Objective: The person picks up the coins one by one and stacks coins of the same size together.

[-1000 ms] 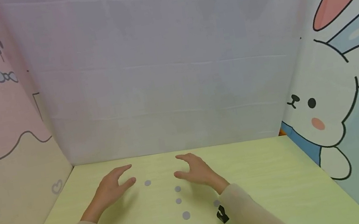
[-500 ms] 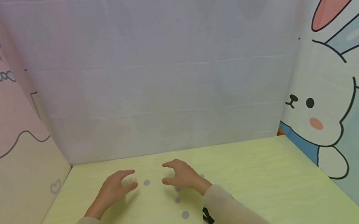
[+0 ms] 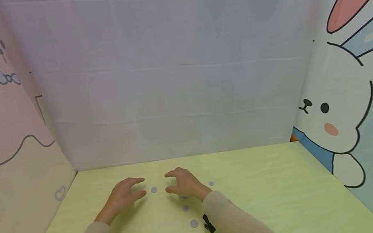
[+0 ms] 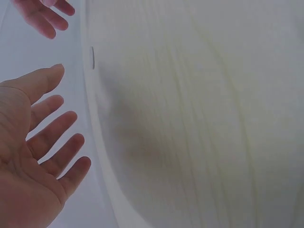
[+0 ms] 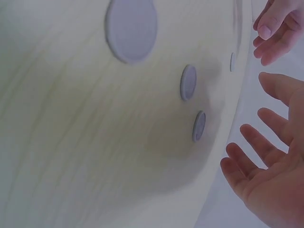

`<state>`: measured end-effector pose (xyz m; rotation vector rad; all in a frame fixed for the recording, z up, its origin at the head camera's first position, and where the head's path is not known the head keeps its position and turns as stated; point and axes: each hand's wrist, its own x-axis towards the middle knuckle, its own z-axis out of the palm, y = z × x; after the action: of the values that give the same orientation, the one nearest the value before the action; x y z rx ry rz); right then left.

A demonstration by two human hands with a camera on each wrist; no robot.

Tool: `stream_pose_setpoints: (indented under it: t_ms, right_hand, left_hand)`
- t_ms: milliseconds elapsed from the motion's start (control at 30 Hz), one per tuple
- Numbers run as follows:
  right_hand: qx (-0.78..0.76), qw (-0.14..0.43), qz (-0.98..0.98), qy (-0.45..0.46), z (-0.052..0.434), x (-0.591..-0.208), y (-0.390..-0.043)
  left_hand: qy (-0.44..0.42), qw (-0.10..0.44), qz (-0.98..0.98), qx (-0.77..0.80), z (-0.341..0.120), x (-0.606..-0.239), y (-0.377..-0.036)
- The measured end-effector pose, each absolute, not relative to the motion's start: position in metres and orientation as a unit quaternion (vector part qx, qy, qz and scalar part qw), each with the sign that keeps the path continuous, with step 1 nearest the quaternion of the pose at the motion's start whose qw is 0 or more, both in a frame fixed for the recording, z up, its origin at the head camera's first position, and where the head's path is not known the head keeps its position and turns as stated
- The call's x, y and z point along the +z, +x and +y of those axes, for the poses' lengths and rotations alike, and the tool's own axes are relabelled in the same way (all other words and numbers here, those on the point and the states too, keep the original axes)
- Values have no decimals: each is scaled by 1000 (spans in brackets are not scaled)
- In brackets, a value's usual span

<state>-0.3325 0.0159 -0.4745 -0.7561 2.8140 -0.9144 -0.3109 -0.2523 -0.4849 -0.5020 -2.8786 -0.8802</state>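
Note:
Several flat grey discs lie on the pale yellow-green table (image 3: 259,187). My left hand (image 3: 123,195) hovers above the table, fingers spread and palm facing inward, left of one grey disc (image 3: 154,189). Opposite it, my right hand (image 3: 186,184) is held the same way, over the middle discs and partly covering one of them. Neither hand holds anything. In the right wrist view, a large disc (image 5: 131,31) and two smaller ones show beside the loosely bent fingers of the right hand (image 5: 273,156). The left hand (image 4: 33,147) shows its bare palm in the left wrist view.
A white creased sheet (image 3: 171,73) rises behind the table. Printed side panels stand at left and right, the right one with a rabbit (image 3: 339,114). A further disc (image 3: 211,183) lies right of the right wrist. Both sleeves carry a small black clip (image 3: 208,224).
The right hand has moved left, closer to the left hand, exposing the disc on the right and covering one in the middle. The left hand has shifted slightly right and nearer.

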Motion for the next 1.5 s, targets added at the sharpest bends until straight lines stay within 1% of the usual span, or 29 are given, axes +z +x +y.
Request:
stream_pose_setpoints:
  t_ms: [567, 867, 1000, 1233, 1500]
  right_hand:
    - [-238, 65, 937, -246, -5, -485, -339]
    - [-212, 77, 948, -224, -13, -484, -339]
    - [-206, 70, 952, -217, -14, -486, -338]
    - [-169, 45, 956, -234, -15, -487, -340]
    - [-162, 31, 958, -233, -17, -491, -339]
  left_hand:
    - [-196, 57, -942, -267, -245, -496, -323]
    - [-185, 40, -942, -277, -240, -497, -325]
    - [-185, 41, -942, -276, -237, -500, -327]
    - [-198, 60, -943, -262, -235, -505, -332]
    - [-204, 59, -941, -265, -230, -505, -331]
